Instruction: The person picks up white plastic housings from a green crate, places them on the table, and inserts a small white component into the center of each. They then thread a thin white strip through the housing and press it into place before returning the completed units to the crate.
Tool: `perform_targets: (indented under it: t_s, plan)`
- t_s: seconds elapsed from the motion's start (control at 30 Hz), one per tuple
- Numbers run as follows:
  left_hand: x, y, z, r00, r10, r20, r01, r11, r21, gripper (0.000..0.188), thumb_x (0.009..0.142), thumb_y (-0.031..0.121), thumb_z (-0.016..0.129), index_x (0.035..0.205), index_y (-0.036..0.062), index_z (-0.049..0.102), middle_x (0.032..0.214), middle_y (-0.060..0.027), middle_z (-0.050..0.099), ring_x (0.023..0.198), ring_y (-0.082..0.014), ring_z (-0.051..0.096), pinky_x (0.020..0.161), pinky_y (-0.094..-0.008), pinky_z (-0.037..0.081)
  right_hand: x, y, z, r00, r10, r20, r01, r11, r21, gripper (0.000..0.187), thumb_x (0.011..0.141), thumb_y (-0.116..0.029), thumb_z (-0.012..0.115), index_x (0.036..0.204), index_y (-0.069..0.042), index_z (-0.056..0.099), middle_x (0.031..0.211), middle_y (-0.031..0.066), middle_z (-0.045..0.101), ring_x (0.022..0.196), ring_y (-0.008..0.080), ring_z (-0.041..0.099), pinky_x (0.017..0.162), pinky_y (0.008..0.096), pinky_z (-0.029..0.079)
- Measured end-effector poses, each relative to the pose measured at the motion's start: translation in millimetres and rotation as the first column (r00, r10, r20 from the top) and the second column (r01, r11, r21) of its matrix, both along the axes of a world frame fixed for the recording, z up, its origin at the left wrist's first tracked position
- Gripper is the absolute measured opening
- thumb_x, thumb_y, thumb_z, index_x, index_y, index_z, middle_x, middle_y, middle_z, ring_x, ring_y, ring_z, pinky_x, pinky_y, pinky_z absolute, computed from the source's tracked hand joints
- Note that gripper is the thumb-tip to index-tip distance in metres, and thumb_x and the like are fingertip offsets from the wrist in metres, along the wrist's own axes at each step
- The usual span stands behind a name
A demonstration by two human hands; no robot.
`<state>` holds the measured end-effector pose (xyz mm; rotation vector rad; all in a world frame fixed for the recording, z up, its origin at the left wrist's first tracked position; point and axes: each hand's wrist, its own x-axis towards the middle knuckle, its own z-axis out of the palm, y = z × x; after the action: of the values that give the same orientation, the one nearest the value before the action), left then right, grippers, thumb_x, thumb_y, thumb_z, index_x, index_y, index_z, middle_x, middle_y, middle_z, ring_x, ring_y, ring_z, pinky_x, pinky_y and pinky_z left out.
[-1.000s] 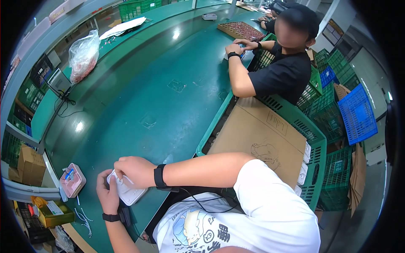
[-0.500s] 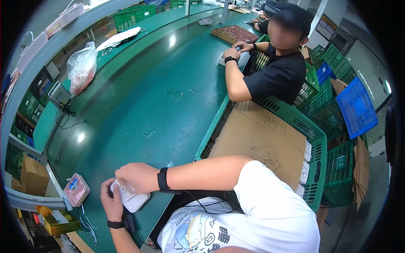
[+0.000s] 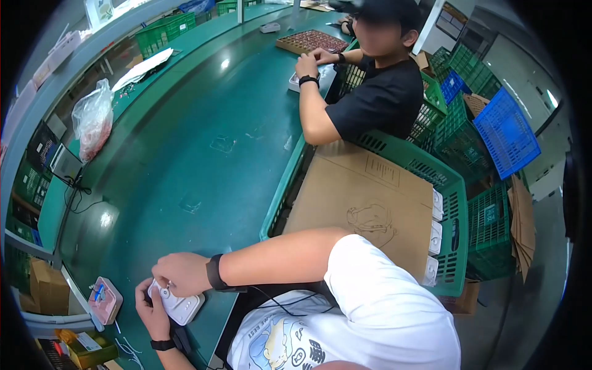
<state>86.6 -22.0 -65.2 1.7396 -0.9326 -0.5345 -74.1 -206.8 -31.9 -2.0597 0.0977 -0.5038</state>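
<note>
A white plastic housing (image 3: 183,309) with rounded corners, raised round parts and small slots lies on the green bench in front of me, at the lower left. My left hand (image 3: 151,307) grips its left edge, the thumb resting on top. From the right, my right hand (image 3: 182,273) reaches over its far end with bent fingers pressed together at the surface. Whatever sits in those fingertips is too small and covered to make out. Just left of the housing stands a pink tray (image 3: 106,302) holding small parts, one of them blue.
White cable pieces (image 3: 128,350) lie near the pink tray. At my right, a green crate (image 3: 455,246) holds a cardboard sheet (image 3: 364,203) over white housings. A co-worker (image 3: 376,92) sits beyond it, hands on a white piece. A plastic bag (image 3: 92,120) lies across the bench (image 3: 203,160).
The whole view has shifted, so the bench, crate and co-worker appear farther left. My right-hand fingers are bent closer at the far end of the housing; my left hand keeps its grip.
</note>
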Motion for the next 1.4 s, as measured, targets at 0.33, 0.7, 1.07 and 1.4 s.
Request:
perform_targets:
  t_s: [0.33,0.7,1.07,1.4]
  plan:
    - [-2.5,-7.4,2.2,1.0,-0.005,-0.012,0.005,1.0,-0.014,0.022,0.113,0.01,0.063,0.131,-0.0027,0.065,0.121,-0.0085,0.07,0.11,-0.0146,0.065,0.098,-0.0317,0.053,2.1,-0.9,2.8,0.998,-0.028,-0.065,0.027,1.0,-0.008,0.012,0.08,-0.002,0.071,0.089,-0.009,0.065,0.089,0.016,0.072,0.094,0.0419,0.071,0.078,0.054,0.055]
    - [-3.4,-4.7,0.7,1.0,0.007,0.025,-0.006,1.0,-0.016,0.022,0.113,0.012,0.063,0.13,-0.0025,0.066,0.119,-0.0084,0.071,0.111,-0.0155,0.065,0.099,-0.0323,0.053,3.4,-11.6,11.0,0.977,0.069,-0.201,-0.085,0.994,-0.07,0.018,0.084,0.0,0.071,0.099,-0.006,0.064,0.096,0.0183,0.072,0.094,0.0426,0.072,0.077,0.0534,0.055]
    - [-2.9,-6.4,-1.7,0.999,0.0,0.053,0.002,0.999,-0.042,0.022,0.113,0.013,0.063,0.129,-0.0021,0.067,0.121,-0.0091,0.072,0.111,-0.0166,0.066,0.1,-0.0337,0.053,2.5,0.4,-1.8,0.995,0.058,-0.078,-0.083,0.925,-0.371,0.022,0.093,-0.006,0.072,0.111,-0.002,0.06,0.105,0.0197,0.067,0.096,0.0428,0.072,0.078,0.052,0.057]
    - [-6.9,-8.4,5.7,0.999,0.002,0.048,-0.001,1.0,-0.019,0.017,0.113,0.008,0.06,0.126,-0.0011,0.067,0.118,-0.005,0.071,0.109,-0.0129,0.065,0.098,-0.0302,0.052,-2.6,-10.8,23.5,0.987,0.051,-0.155,-0.069,0.991,-0.111,0.015,0.09,-0.003,0.071,0.103,-0.007,0.066,0.096,0.0143,0.074,0.094,0.0389,0.074,0.077,0.0514,0.056]
